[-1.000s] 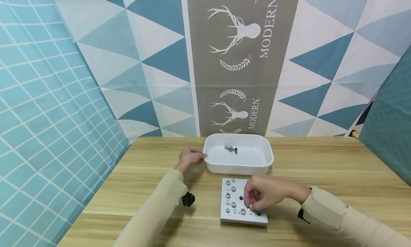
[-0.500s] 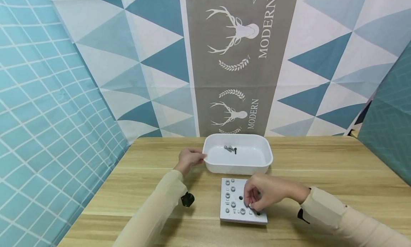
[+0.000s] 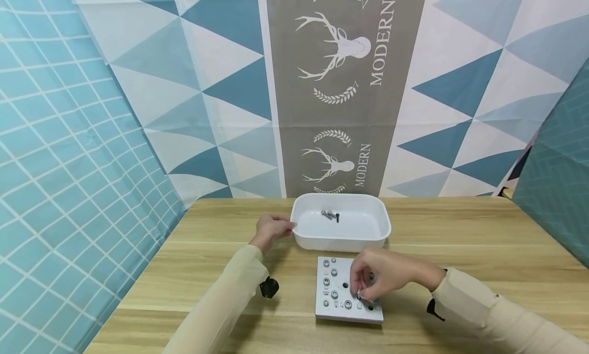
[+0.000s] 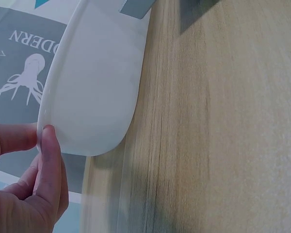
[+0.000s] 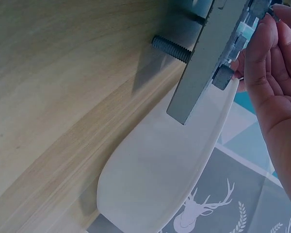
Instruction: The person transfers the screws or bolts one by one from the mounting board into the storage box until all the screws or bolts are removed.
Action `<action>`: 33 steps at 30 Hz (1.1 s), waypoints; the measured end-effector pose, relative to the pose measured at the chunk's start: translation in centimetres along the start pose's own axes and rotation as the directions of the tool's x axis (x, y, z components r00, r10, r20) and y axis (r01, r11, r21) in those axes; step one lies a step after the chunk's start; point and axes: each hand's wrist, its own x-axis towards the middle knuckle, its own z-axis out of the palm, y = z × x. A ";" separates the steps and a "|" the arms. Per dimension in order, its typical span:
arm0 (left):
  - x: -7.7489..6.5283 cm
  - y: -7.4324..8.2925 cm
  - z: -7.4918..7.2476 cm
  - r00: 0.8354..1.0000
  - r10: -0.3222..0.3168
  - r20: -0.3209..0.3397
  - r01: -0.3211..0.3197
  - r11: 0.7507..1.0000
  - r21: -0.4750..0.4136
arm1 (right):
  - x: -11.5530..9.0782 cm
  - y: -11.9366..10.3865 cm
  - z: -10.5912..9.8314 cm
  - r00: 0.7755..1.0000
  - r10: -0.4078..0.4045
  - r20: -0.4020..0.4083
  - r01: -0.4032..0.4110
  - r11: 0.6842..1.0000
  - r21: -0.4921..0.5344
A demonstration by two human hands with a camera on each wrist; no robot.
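Starting at the far left, a blue gridded sheet (image 3: 69,139) hangs beside the wooden table (image 3: 202,277), and here's the left hand (image 3: 272,228), thumb and fingers pinching the rim of the white tray (image 3: 340,244) at its left end. Inside that tray, silvery screws (image 3: 327,214) lie close to a dark screw (image 3: 338,218). Just in front sits the metal plate (image 3: 342,274), studded with bolt heads across its left part (a threaded shaft (image 5: 170,48) juts from its underside in the right wrist view). And over the plate's right side, the right hand (image 3: 382,272), fingers curled, pinches a small metal piece (image 3: 359,294) at the surface, its exact shape mostly hidden.
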 end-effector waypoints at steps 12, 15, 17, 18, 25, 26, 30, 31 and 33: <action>-0.1 0.1 -0.1 1.000 -0.001 -0.003 0.001 1.000 0.008 | 0.1 0.2 -0.5 0.999 -0.049 -0.020 0.049 0.998 0.025; -0.1 0.1 -0.1 1.000 0.003 -0.005 -0.003 1.000 0.013 | 0.2 0.4 -0.5 0.999 -0.026 -0.021 0.027 0.999 0.032; -0.1 0.0 -0.1 1.000 0.005 -0.004 -0.005 1.000 0.014 | 0.2 0.5 -0.5 1.000 -0.021 -0.023 0.022 0.999 0.032; 0.0 0.0 -0.1 1.000 0.005 -0.003 -0.005 1.000 0.014 | 0.2 0.6 -0.6 1.000 -0.020 -0.024 0.021 0.999 0.033; 0.0 -0.1 -0.1 1.000 -0.001 -0.001 0.001 1.000 0.018 | 0.4 0.7 -0.9 0.999 -0.037 -0.033 0.039 0.999 0.032; 0.0 -0.1 -0.1 1.000 -0.001 -0.001 0.001 1.000 0.021 | 0.4 0.7 -1.0 0.999 -0.042 -0.035 0.043 0.999 0.028; 0.0 -0.2 0.0 1.000 0.001 -0.003 -0.001 1.000 0.019 | 0.5 0.7 -1.5 0.998 -0.048 -0.045 0.048 0.999 0.017; 0.0 -0.2 0.0 1.000 0.001 -0.004 -0.001 1.000 0.018 | 0.6 0.7 -1.6 0.998 -0.045 -0.047 0.046 0.999 0.017; 0.0 -0.2 0.0 1.000 0.005 -0.004 -0.005 1.000 0.013 | 0.7 0.8 -1.9 0.997 -0.048 -0.057 0.048 0.999 0.006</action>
